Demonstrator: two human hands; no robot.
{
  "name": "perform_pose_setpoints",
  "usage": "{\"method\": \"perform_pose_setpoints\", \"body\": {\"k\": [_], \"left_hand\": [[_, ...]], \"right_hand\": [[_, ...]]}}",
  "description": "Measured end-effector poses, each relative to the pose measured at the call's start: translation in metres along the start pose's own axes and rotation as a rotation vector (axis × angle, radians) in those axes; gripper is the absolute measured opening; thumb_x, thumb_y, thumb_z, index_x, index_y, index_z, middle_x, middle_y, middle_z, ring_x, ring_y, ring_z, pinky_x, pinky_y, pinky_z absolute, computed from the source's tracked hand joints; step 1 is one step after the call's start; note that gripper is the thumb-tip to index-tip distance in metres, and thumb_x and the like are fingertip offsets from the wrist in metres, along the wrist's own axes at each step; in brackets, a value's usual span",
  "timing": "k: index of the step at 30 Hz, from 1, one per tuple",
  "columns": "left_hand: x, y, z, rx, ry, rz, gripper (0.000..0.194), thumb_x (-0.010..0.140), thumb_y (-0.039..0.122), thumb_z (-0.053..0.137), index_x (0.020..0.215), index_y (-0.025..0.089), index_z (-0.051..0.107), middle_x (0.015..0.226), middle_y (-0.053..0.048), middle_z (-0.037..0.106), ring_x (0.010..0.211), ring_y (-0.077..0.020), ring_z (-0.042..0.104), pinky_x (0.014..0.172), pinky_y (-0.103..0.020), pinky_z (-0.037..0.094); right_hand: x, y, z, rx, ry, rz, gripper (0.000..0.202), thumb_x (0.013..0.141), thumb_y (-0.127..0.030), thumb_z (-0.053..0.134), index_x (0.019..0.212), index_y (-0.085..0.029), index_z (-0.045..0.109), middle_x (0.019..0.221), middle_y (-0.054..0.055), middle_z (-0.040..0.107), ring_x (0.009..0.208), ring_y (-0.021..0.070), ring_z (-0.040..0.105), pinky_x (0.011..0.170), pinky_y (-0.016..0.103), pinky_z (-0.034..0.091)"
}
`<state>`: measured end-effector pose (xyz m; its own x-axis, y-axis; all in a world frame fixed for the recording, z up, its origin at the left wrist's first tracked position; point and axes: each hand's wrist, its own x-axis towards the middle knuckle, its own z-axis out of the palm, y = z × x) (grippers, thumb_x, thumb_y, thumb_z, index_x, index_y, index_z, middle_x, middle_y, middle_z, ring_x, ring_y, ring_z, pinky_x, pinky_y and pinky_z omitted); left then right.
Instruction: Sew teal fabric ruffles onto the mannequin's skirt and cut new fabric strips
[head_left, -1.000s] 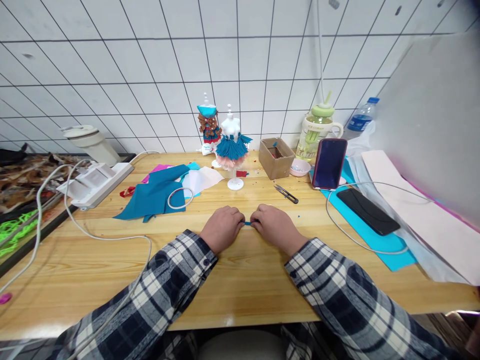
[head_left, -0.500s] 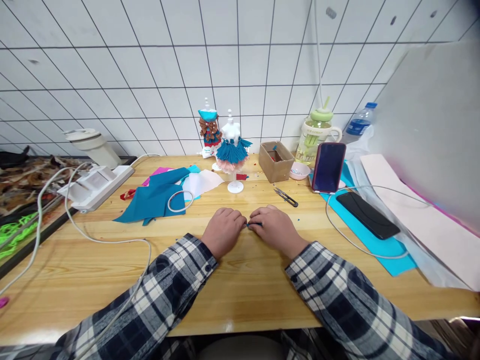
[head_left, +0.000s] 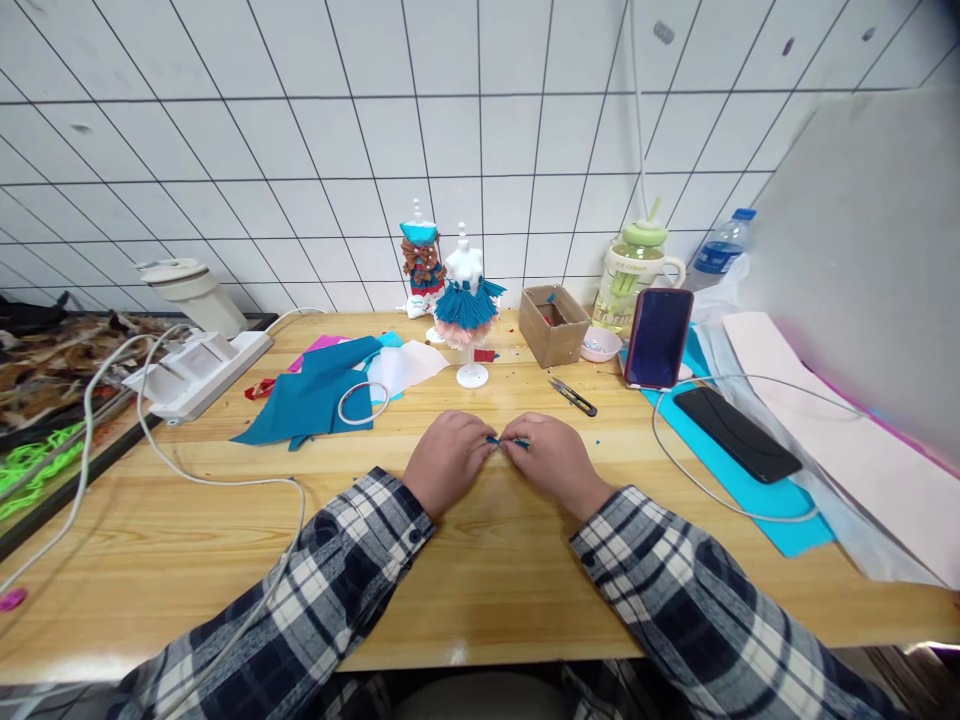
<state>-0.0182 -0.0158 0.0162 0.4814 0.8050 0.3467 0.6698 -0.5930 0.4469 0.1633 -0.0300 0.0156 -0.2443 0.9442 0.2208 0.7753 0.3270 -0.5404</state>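
Observation:
My left hand (head_left: 450, 462) and my right hand (head_left: 553, 462) meet low over the middle of the table, fingertips almost touching. Both pinch a small teal paper strip (head_left: 492, 441), most of it hidden by the fingers. Just beyond my hands stands a small white mannequin (head_left: 464, 268) on a round base, dressed in a teal ruffled skirt (head_left: 469, 305) over a pink layer. Thread snips (head_left: 574, 396) lie beyond my right hand. To the left, a larger teal paper sheet (head_left: 315, 395) lies under a white ring (head_left: 363, 404).
Along the back are a second dressed mannequin (head_left: 422, 262), a cardboard box (head_left: 553, 333), a pink bowl (head_left: 601, 345), a cup (head_left: 637, 265) and an upright phone (head_left: 658, 338). Another phone (head_left: 736, 434) lies on blue paper. A power strip (head_left: 202, 375) and cables occupy the left.
My fingers have shifted slightly up and the fingertips have rolled, so more of the teal paper strip shows between them. The view has tilted a little; other things stay in place.

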Motion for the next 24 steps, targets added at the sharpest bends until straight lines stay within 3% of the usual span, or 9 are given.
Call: {"method": "perform_pose_setpoints", "body": {"k": [2,4,7,12,17,20,24], "left_hand": [[0.000,0.000,0.003,-0.341,0.104,-0.213,0.034,0.080,0.038,0.065,0.107,0.018,0.066,0.112,-0.010,0.066,0.101,-0.0223,0.061,0.086,-0.037,0.050],[-0.001,0.003,0.008,-0.626,0.130,-0.386,0.041,0.074,0.041,0.070,0.107,0.016,0.067,0.114,-0.011,0.067,0.100,-0.0229,0.064,0.086,-0.037,0.053],[-0.002,0.009,0.012,-0.816,0.139,-0.482,0.036,0.071,0.039,0.073,0.098,0.015,0.071,0.106,-0.010,0.071,0.097,-0.0230,0.066,0.089,-0.038,0.053],[-0.001,0.011,0.013,-0.743,0.277,-0.475,0.024,0.071,0.037,0.072,0.084,0.017,0.074,0.092,-0.006,0.073,0.090,-0.0211,0.067,0.086,-0.036,0.053],[-0.001,0.008,0.015,-0.666,0.326,-0.413,0.019,0.074,0.036,0.069,0.079,0.018,0.074,0.087,-0.005,0.073,0.085,-0.0197,0.067,0.082,-0.035,0.054],[-0.002,0.008,0.013,-0.608,0.353,-0.373,0.018,0.075,0.035,0.068,0.078,0.018,0.074,0.087,-0.006,0.073,0.084,-0.0198,0.067,0.082,-0.035,0.055],[-0.002,0.003,0.005,-0.498,0.362,-0.286,0.016,0.080,0.033,0.064,0.083,0.021,0.074,0.097,-0.005,0.074,0.098,-0.0221,0.067,0.095,-0.041,0.050]], "right_hand": [[0.002,0.002,0.003,0.195,0.113,0.057,0.012,0.082,-0.024,0.061,0.083,-0.021,0.073,0.092,0.004,0.072,0.085,0.0161,0.063,0.078,0.027,0.046],[0.004,0.001,0.006,0.383,0.185,0.128,0.012,0.079,-0.026,0.064,0.082,-0.020,0.074,0.088,0.004,0.073,0.076,0.0161,0.063,0.070,0.027,0.048],[0.004,-0.003,0.012,0.568,0.216,0.201,0.015,0.077,-0.031,0.065,0.080,-0.018,0.074,0.085,0.006,0.073,0.071,0.0171,0.063,0.064,0.028,0.048],[0.002,-0.010,0.019,0.653,0.237,0.242,0.021,0.075,-0.035,0.067,0.080,-0.017,0.074,0.082,0.007,0.072,0.071,0.0185,0.063,0.067,0.031,0.050],[0.002,-0.012,0.023,0.660,0.285,0.225,0.017,0.075,-0.034,0.067,0.078,-0.019,0.074,0.084,0.007,0.073,0.077,0.0195,0.064,0.071,0.032,0.050],[0.003,-0.011,0.021,0.668,0.240,0.192,0.017,0.076,-0.034,0.065,0.075,-0.019,0.074,0.083,0.007,0.073,0.079,0.0194,0.065,0.074,0.032,0.050],[0.002,-0.006,0.011,0.565,0.191,0.140,0.030,0.076,-0.036,0.067,0.099,-0.020,0.072,0.097,0.007,0.072,0.066,0.0140,0.059,0.067,0.029,0.050]]}}
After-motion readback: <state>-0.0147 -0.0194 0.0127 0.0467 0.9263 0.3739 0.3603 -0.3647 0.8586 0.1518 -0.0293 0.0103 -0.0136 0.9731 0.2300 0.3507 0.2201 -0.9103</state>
